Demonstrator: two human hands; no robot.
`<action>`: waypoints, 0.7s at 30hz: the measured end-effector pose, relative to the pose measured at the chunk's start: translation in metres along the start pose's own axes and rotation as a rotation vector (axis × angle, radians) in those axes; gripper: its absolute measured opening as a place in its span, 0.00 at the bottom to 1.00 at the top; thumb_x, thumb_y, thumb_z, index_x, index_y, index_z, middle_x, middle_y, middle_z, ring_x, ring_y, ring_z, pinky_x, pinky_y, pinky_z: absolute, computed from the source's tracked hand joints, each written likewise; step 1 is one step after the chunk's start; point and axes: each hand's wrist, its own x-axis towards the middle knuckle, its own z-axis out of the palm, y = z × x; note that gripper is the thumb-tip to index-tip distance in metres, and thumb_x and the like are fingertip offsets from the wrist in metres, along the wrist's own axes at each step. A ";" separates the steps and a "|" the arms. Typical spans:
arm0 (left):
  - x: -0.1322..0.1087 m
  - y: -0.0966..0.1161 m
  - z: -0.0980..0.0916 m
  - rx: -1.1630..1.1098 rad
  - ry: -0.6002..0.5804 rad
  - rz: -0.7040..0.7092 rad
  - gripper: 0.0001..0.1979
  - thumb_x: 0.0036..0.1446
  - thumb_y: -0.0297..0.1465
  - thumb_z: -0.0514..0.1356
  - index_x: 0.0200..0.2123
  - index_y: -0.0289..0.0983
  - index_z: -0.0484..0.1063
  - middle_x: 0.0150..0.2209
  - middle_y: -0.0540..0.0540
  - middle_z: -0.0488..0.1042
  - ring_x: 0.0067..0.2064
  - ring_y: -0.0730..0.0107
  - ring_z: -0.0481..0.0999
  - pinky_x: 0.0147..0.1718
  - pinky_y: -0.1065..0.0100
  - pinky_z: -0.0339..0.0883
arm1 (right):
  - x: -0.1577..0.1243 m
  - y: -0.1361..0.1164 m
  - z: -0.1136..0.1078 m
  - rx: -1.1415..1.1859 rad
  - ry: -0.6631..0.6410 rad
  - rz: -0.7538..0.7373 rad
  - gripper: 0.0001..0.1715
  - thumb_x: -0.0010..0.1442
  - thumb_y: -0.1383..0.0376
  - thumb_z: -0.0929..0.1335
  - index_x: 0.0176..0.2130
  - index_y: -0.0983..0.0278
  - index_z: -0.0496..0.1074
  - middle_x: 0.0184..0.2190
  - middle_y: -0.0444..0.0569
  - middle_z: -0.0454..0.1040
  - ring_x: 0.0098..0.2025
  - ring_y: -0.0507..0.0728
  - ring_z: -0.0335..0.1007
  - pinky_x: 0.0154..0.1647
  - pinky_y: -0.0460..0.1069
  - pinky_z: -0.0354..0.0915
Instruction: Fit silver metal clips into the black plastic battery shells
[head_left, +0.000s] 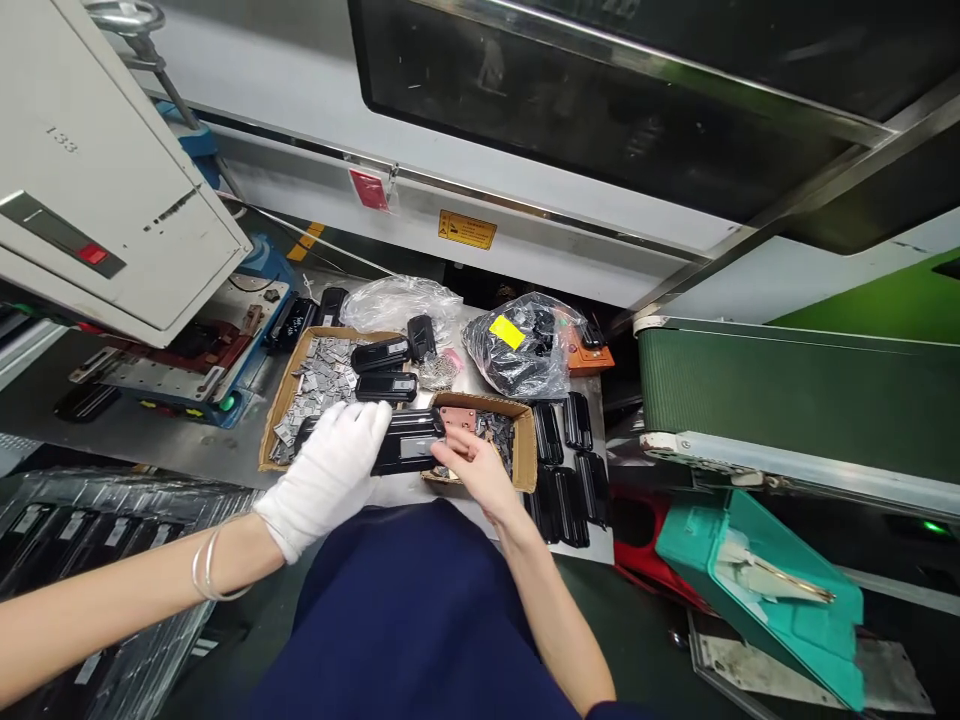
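A long black plastic casing (397, 450) with a grey metal plate on its face is held sideways in front of my body. My left hand (337, 455), in a white glove, wraps round its left part. At the casing's right end is my bare right hand (476, 465), with thumb and fingertips curled against it beside the plate; the exact contact is partly hidden. Behind the casing, a cardboard box (529, 440) holds small dark metal pieces and a reddish block (457, 418). Another cardboard box (274, 425) at left holds many grey metal plates (319, 375).
More black casings (568, 505) lie at the table's right, near a green conveyor belt (780, 410). Clear plastic bags (517, 345) sit at the back. A press-like machine (180, 360) stands left, above wrapped trays of casings (75, 530). A teal bin (795, 610) is low right.
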 end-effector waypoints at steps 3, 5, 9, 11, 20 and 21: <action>0.002 -0.007 0.005 -0.032 -0.003 0.108 0.27 0.51 0.19 0.57 0.56 0.16 0.64 0.46 0.24 0.76 0.45 0.39 0.81 0.48 0.45 0.79 | -0.004 -0.005 -0.006 0.090 -0.139 0.071 0.25 0.51 0.46 0.79 0.37 0.63 0.82 0.34 0.48 0.81 0.41 0.59 0.77 0.49 0.53 0.72; 0.005 -0.010 0.007 -0.067 0.011 0.174 0.27 0.51 0.19 0.57 0.56 0.15 0.64 0.45 0.24 0.76 0.45 0.39 0.81 0.47 0.44 0.79 | -0.010 -0.005 -0.006 0.125 -0.091 0.047 0.24 0.51 0.46 0.78 0.31 0.63 0.79 0.29 0.44 0.76 0.34 0.55 0.71 0.40 0.49 0.68; 0.014 -0.011 0.010 -0.122 0.029 0.226 0.28 0.49 0.18 0.59 0.55 0.15 0.64 0.44 0.25 0.75 0.43 0.40 0.80 0.44 0.45 0.80 | -0.014 -0.002 -0.006 0.169 -0.004 0.029 0.27 0.50 0.44 0.76 0.24 0.63 0.70 0.22 0.40 0.65 0.27 0.51 0.57 0.31 0.47 0.56; 0.018 -0.010 0.013 -0.140 0.005 0.222 0.30 0.48 0.18 0.62 0.56 0.17 0.63 0.45 0.26 0.75 0.44 0.41 0.80 0.47 0.45 0.79 | -0.013 -0.002 -0.009 0.170 0.010 0.036 0.28 0.49 0.44 0.76 0.22 0.62 0.67 0.21 0.40 0.61 0.27 0.51 0.56 0.30 0.47 0.56; 0.050 -0.015 0.010 -0.192 -0.001 0.215 0.31 0.50 0.20 0.64 0.58 0.20 0.63 0.49 0.26 0.75 0.49 0.40 0.78 0.51 0.45 0.78 | -0.015 -0.025 -0.045 -0.030 -0.053 -0.088 0.19 0.57 0.54 0.76 0.45 0.61 0.83 0.42 0.49 0.84 0.46 0.61 0.80 0.56 0.56 0.73; 0.049 -0.014 0.009 -0.208 -0.009 0.158 0.29 0.52 0.21 0.62 0.58 0.23 0.63 0.50 0.25 0.75 0.49 0.40 0.79 0.51 0.46 0.79 | -0.006 -0.028 -0.060 -0.118 -0.041 -0.138 0.22 0.59 0.55 0.75 0.51 0.61 0.82 0.48 0.50 0.84 0.51 0.62 0.80 0.59 0.57 0.71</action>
